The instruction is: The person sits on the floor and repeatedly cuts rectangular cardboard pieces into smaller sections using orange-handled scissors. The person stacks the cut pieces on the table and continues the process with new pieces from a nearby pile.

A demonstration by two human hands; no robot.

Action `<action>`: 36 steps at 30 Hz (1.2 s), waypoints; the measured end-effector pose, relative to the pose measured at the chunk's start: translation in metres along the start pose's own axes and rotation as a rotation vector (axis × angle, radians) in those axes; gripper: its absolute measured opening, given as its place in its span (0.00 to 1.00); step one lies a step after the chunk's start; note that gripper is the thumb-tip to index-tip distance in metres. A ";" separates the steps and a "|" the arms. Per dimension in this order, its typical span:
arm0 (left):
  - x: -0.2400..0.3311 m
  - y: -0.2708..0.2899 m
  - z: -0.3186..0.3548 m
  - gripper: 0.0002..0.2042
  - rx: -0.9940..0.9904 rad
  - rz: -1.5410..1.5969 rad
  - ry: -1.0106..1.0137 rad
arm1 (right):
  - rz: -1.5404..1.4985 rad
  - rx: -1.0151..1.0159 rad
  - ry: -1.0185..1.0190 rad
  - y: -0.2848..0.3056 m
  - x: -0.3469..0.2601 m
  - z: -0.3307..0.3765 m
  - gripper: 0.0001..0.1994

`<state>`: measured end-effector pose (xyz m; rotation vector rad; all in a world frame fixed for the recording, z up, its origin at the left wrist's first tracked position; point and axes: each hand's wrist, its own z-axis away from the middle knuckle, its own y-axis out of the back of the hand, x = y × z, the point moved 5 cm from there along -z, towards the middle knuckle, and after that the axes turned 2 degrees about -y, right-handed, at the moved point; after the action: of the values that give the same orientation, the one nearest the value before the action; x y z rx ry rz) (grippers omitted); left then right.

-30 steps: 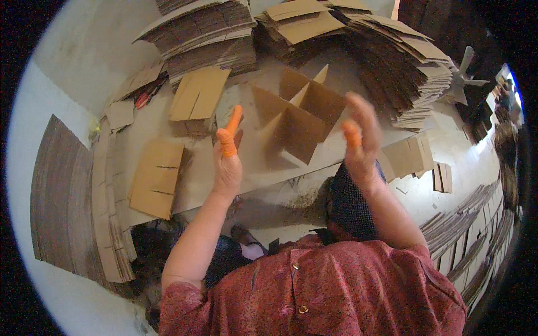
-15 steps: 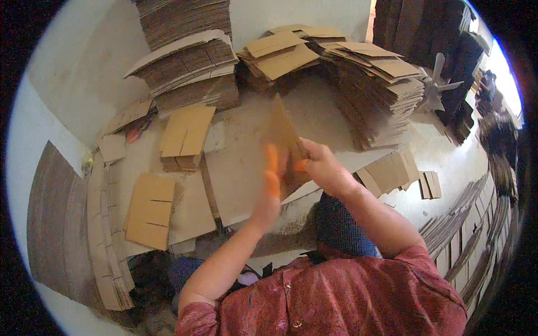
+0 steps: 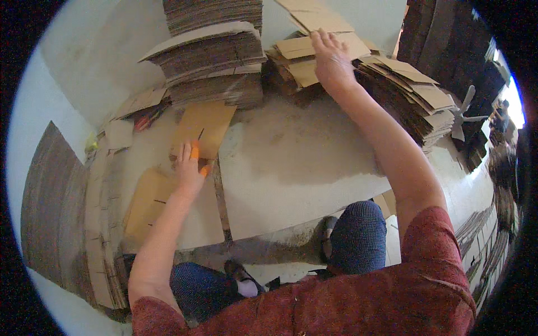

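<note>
My left hand (image 3: 190, 171) rests on the near edge of a small stack of slotted brown cardboard pieces (image 3: 207, 126). Its fingers are apart, and orange covers sit on the thumb and one finger. My right arm reaches far forward, with the right hand (image 3: 334, 61) over the back pile of cardboard (image 3: 300, 71). Those fingers are stretched out flat, close to a tilted cardboard piece (image 3: 316, 15) above the pile. Whether they still touch that piece I cannot tell. Left of my left forearm lies another slotted cardboard piece (image 3: 147, 196).
A tall stack of cardboard (image 3: 210, 56) stands at the back left. Leaning piles (image 3: 403, 95) are at the back right, beside a pale fan (image 3: 462, 115). A large curved stack (image 3: 53, 218) lines the left wall. A dark strip (image 3: 223, 204) crosses the pale work surface (image 3: 280, 185).
My hands were together around a cardboard piece in the middle. They have parted: the left moved to the small stack, the right far forward to the back pile. The view has shifted too.
</note>
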<state>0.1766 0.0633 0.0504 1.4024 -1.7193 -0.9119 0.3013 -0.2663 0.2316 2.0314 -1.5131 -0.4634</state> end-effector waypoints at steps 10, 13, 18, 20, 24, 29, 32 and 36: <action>-0.044 -0.012 -0.024 0.16 -0.101 0.139 0.094 | -0.378 -0.301 -0.067 -0.082 -0.025 0.037 0.20; -0.056 -0.009 -0.033 0.13 -0.068 0.190 0.081 | -0.717 -0.135 0.102 -0.056 -0.058 0.107 0.17; -0.074 -0.008 -0.046 0.14 -0.280 0.387 0.152 | -1.023 -0.549 -0.256 -0.011 -0.115 0.195 0.14; -0.071 0.010 -0.047 0.14 -0.190 0.490 0.181 | -1.192 -0.508 -0.353 -0.004 -0.124 0.220 0.14; -0.011 0.044 -0.015 0.13 0.213 0.570 -0.017 | -1.872 -0.712 -0.998 0.001 -0.137 0.249 0.22; 0.104 0.044 0.105 0.17 0.014 0.507 -0.520 | -1.978 -0.751 -1.123 0.010 -0.123 0.246 0.16; 0.084 0.052 0.128 0.28 0.047 0.363 -0.248 | -1.651 -0.572 -0.977 0.030 -0.106 0.248 0.11; -0.033 0.053 0.149 0.30 -0.165 -0.349 0.373 | -1.315 -0.337 -0.555 0.045 -0.092 0.260 0.07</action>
<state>0.0264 0.1159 0.0209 1.6672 -1.1198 -0.8833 0.0890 -0.2475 0.0506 2.4399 -0.0268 -1.7215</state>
